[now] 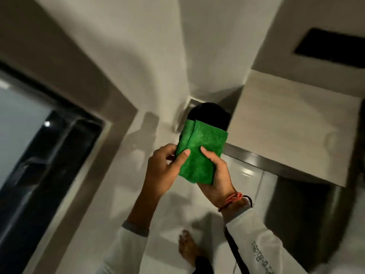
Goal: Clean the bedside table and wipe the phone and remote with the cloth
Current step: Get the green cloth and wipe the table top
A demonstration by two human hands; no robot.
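Green cloth (pixel 199 153), folded: held in mid-air between both grips. Left hand (pixel 164 171) closed on its left edge, thumb pressed on the face. Right hand (pixel 216 175) cradles it from beneath and right, thumb on top. Dark object (pixel 208 113) protrudes beyond the cloth's far end, identity unclear. Pale desk (pixel 292 131) lies right of the grips; bare foot (pixel 188 248) on the tiled floor (pixel 246 175) below.

Hands: 2, left hand (pixel 161 167) and right hand (pixel 216 175)
Cloth: 1, green cloth (pixel 199 153), folded
Dark object behind cloth: 1, black item (pixel 209 113), kind unclear
Wrist threads: 2, orange thread (pixel 232 199), black thread (pixel 248 198)
Bare feet: 1, foot (pixel 187 248)
Sleeves: 2, light
Tabletop: 1, pale tabletop (pixel 286 133)
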